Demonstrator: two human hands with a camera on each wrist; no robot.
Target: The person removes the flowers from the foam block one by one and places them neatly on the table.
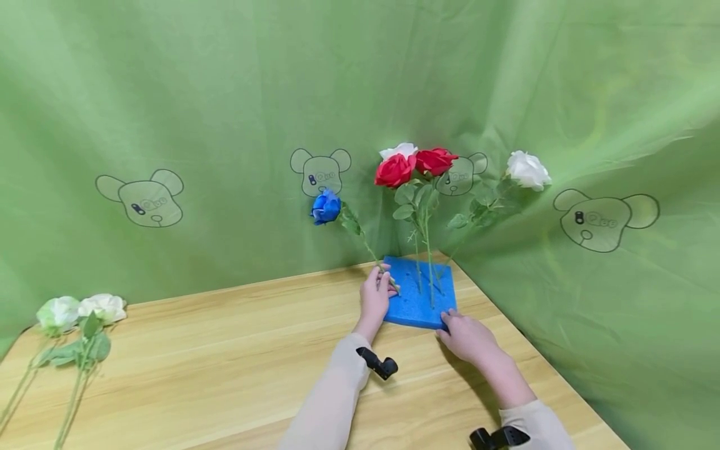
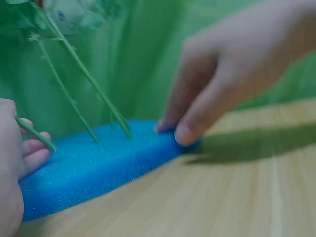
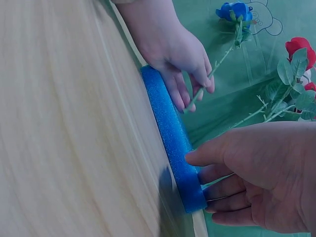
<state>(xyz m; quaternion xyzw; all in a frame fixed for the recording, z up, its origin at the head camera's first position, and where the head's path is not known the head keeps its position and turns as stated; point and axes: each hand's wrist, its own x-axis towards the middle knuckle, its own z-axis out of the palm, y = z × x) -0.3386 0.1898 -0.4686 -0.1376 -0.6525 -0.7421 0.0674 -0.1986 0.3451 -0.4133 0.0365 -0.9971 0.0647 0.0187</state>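
My left hand (image 1: 375, 300) pinches the green stem of a blue rose (image 1: 325, 207) low down, over the left side of a blue foam block (image 1: 413, 315). The rose leans left, and its stem's lower end meets the foam top, though whether it is sunk in cannot be told. At the block's near right corner, my right hand (image 1: 469, 336) grips the edge between thumb and fingers, as the left wrist view also shows. Two red roses (image 1: 395, 170) and a white rose (image 1: 527, 170) stand in the foam on thin stems, with another white rose (image 1: 400, 150) partly hidden behind the red ones.
Two pale roses (image 1: 103, 308) with long stems lie at the left end of the wooden table (image 1: 225, 362). A green curtain (image 1: 225, 94) with printed bear heads hangs behind and to the right, close to the block and the flowers.
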